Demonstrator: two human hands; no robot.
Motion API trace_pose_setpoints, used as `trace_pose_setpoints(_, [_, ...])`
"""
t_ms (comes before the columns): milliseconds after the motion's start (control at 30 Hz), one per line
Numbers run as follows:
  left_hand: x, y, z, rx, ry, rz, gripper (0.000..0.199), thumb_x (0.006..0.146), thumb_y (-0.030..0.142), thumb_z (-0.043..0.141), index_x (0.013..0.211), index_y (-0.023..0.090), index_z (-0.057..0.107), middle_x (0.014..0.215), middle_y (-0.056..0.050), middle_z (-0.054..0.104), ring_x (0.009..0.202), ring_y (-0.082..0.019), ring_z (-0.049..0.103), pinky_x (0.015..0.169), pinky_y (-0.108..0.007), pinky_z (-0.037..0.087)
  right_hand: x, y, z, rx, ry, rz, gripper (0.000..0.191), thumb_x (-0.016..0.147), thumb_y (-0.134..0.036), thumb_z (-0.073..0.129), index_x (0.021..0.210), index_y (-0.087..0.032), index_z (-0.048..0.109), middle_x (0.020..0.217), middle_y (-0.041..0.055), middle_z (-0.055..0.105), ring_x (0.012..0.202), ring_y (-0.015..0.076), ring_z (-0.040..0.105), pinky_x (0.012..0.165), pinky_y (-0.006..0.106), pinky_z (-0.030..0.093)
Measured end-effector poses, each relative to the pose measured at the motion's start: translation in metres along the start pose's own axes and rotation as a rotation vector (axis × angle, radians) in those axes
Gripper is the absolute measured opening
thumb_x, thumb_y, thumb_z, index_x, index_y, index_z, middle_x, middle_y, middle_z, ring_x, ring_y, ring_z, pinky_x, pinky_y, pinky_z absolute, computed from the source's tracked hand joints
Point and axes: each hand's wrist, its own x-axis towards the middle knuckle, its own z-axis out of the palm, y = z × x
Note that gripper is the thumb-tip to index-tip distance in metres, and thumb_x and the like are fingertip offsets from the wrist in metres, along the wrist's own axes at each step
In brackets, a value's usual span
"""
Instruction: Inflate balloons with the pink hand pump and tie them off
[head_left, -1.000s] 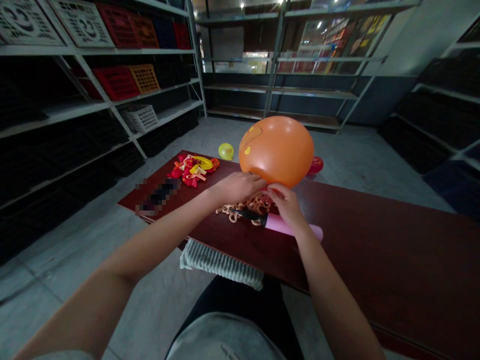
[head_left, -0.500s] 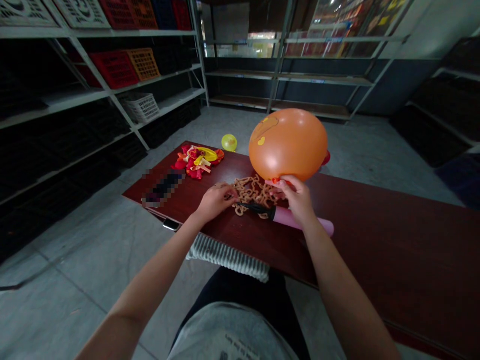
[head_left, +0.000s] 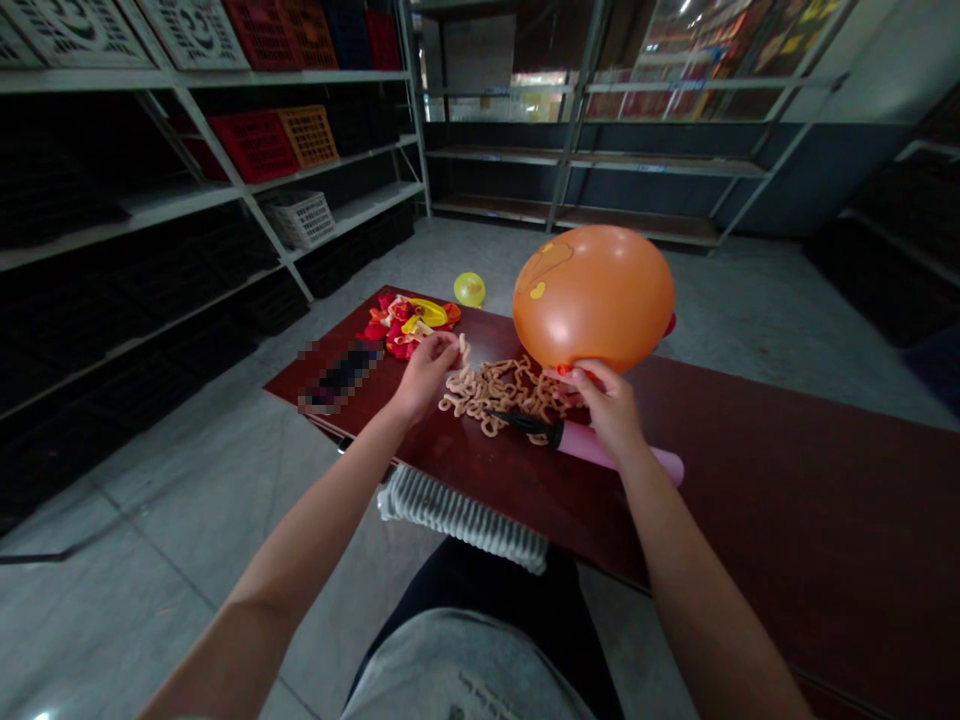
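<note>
My right hand [head_left: 613,408] pinches the neck of a large inflated orange balloon [head_left: 596,295] with yellow marks, which rests above its fingertips. At the pile's far left edge, my left hand [head_left: 426,380] has thumb and fingers closed on a tan curly strand [head_left: 464,350] lifted from the heap. Several more tan, ring-like strands [head_left: 487,392] lie tangled on the table between my hands. In front of them is a balloon pump [head_left: 581,440] with a pink barrel and a black nozzle end, partly behind my right wrist.
Deflated red, yellow and orange balloons [head_left: 405,320] lie on the dark red table [head_left: 757,480], near a blurred dark object [head_left: 343,378]. A small yellow balloon [head_left: 469,290] is past the far edge. Shelves with crates [head_left: 251,145] stand left; a grey ribbed cushion [head_left: 465,522] is at the near edge.
My left hand has moved from beside the pump's nozzle up and away, raising a tan strand from the pile. My right hand keeps its pinch on the orange balloon. The whole view has shifted slightly.
</note>
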Motion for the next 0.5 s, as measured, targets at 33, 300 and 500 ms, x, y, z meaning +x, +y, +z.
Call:
trace_pose_setpoints(33, [0.001, 0.000, 0.001, -0.038, -0.002, -0.007, 0.012, 0.086, 0.023, 0.063, 0.095, 0.019, 0.056, 0.081, 0.000, 0.058, 0.069, -0.010, 0.053, 0.068, -0.022, 0.045, 0.000, 0.000, 0.000, -0.001, 0.002, 0.002, 0.031, 0.082, -0.051, 0.066, 0.093, -0.022, 0.061, 0.097, 0.0112, 0.078, 0.066, 0.0178, 0.071, 0.055, 0.027, 0.050])
trace_pose_setpoints(300, [0.000, 0.004, 0.006, -0.180, -0.152, -0.066, 0.014, 0.083, 0.025, 0.067, 0.093, 0.016, 0.071, 0.102, -0.005, 0.065, 0.081, -0.011, 0.058, 0.076, -0.024, 0.048, 0.001, 0.000, 0.000, 0.015, 0.023, 0.000, 0.031, 0.082, -0.052, 0.066, 0.093, -0.023, 0.061, 0.098, 0.0107, 0.077, 0.065, 0.0183, 0.070, 0.055, 0.028, 0.050])
trace_pose_setpoints(500, [0.005, -0.001, 0.017, -0.012, -0.188, -0.024, 0.028, 0.078, 0.030, 0.077, 0.101, 0.016, 0.074, 0.100, -0.007, 0.070, 0.085, -0.016, 0.063, 0.079, -0.028, 0.049, 0.006, -0.008, 0.001, 0.035, 0.076, -0.055, 0.026, 0.085, -0.049, 0.065, 0.091, -0.025, 0.060, 0.098, 0.0110, 0.077, 0.063, 0.0179, 0.069, 0.052, 0.028, 0.048])
